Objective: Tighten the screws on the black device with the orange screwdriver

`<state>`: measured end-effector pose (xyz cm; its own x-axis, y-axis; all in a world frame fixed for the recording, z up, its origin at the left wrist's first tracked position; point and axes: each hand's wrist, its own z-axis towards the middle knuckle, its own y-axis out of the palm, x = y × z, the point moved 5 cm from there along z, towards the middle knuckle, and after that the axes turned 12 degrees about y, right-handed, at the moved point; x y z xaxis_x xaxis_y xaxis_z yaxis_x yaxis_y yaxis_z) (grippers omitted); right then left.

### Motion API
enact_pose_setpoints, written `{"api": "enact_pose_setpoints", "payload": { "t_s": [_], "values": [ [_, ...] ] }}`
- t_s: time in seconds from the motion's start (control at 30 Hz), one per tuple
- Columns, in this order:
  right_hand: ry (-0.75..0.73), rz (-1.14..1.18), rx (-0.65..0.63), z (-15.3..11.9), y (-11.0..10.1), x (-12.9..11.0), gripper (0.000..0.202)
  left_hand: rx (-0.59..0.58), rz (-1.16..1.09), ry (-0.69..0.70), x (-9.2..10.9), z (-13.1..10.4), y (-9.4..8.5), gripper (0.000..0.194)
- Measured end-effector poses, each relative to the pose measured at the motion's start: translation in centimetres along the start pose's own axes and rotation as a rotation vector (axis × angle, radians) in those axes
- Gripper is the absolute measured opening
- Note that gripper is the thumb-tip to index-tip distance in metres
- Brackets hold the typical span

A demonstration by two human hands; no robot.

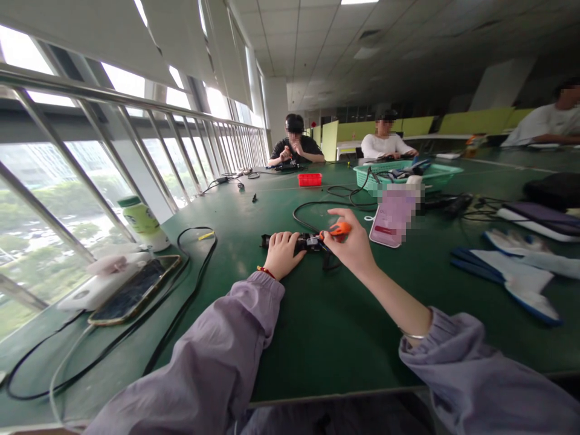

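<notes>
A green desk [326,344] spans the frame. At left lie a capped bottle [144,225], standing upright, a dark phone [136,289] and a black cord [206,257]. A black device [301,243] sits mid-frame, a red box [310,180] above it. Right of centre stands a green basket [438,177]; at the right lie blue-and-white gloves [528,281] and a black bag [553,191].

Bare green tabletop [312,344] between the two purple sleeves [231,332] leaves a lane from the near edge to the black device [312,243]. A cable [295,211] curves across the way beyond it, a pink phone [388,225] blocks the space just beside the right hand [351,241], and looped black cord [214,244] and a bottle [144,226] crowd the left.
</notes>
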<state>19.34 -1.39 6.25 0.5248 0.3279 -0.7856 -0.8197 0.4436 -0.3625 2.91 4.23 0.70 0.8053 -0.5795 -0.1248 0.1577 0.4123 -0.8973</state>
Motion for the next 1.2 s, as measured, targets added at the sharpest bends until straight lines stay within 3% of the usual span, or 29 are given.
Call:
{"api": "enact_pose_setpoints", "payload": {
  "t_s": [0.13,0.37,0.57,0.77,0.97,1.13,1.2],
  "values": [
    [-0.025,0.014,0.053,-0.02,-0.45,-0.27,0.054,-0.002,0.0,0.0,0.05,0.02,-0.1,0.047],
    [-0.003,-0.077,-0.028,-0.1,-0.24,-0.4,0.02,0.004,0.0,0.005,-0.04,0.02,0.08,0.047],
    [-0.039,-0.049,0.056,-0.12,-0.5,-0.47,0.056,-0.007,0.004,0.002,0.01,0.02,0.0,0.047],
    [0.025,-0.09,-0.002,-0.1,-0.18,-0.25,0.021,-0.011,0.003,-0.004,0.03,0.02,0.0,0.046],
    [-0.016,-0.014,0.057,0.2,-0.37,0.04,0.062,0.015,-0.015,0.008,-0.16,0.01,0.24,0.045],
    [0.054,-0.05,0.004,0.19,-0.27,0.14,0.026,0.005,-0.006,0.002,-0.13,-0.01,0.16,0.046],
    [0.041,-0.029,-0.005,0.22,-0.22,0.12,0.023,0.005,-0.008,0.002,-0.12,-0.01,0.14,0.046]
  ]
}}
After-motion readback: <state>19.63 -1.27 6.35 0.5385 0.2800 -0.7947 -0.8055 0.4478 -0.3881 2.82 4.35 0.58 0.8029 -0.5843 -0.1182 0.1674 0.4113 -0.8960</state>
